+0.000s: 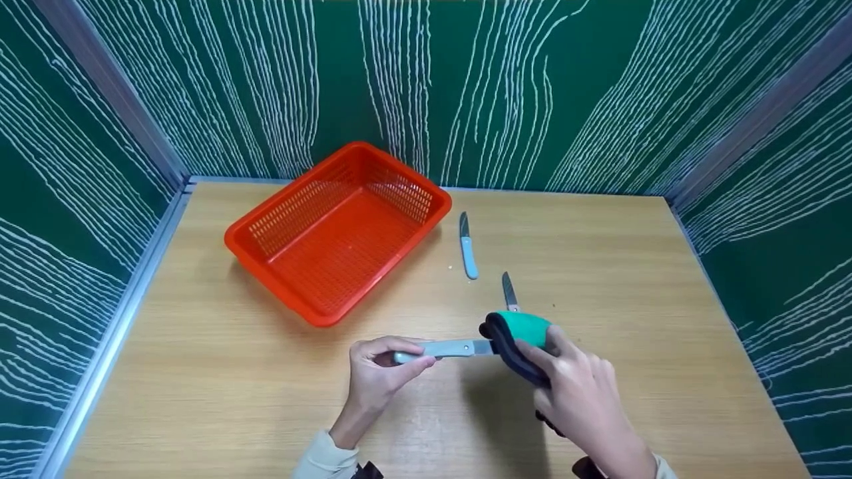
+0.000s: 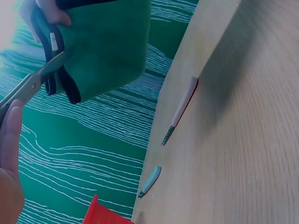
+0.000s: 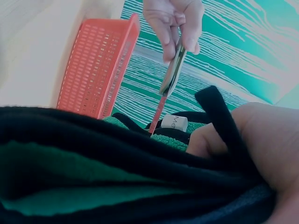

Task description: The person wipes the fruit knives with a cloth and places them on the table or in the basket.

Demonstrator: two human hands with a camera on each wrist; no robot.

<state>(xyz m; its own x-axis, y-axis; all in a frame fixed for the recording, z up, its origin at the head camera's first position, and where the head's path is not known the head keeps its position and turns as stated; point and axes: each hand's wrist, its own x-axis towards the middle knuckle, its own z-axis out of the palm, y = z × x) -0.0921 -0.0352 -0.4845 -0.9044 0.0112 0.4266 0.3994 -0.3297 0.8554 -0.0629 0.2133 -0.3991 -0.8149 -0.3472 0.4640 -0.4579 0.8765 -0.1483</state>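
Observation:
My left hand (image 1: 383,372) pinches the pale blue handle of a folding knife (image 1: 442,348) between thumb and fingers. The blade points right, and its end is hidden in the fold of a green cloth with dark edging (image 1: 526,329). My right hand (image 1: 582,386) grips that cloth around the blade. In the right wrist view, a white tag (image 3: 174,122) shows on the cloth beside the blade. Just beyond the cloth lies a second knife (image 1: 509,291), its handle covered in the head view. A third, blue-handled knife (image 1: 468,256) lies open farther back.
A red plastic basket (image 1: 319,318) with perforated sides stands at the back left of the wooden table (image 1: 233,399). Green panels with white wavy lines (image 1: 399,80) surround the table at the back and sides. Small specks lie near the third knife.

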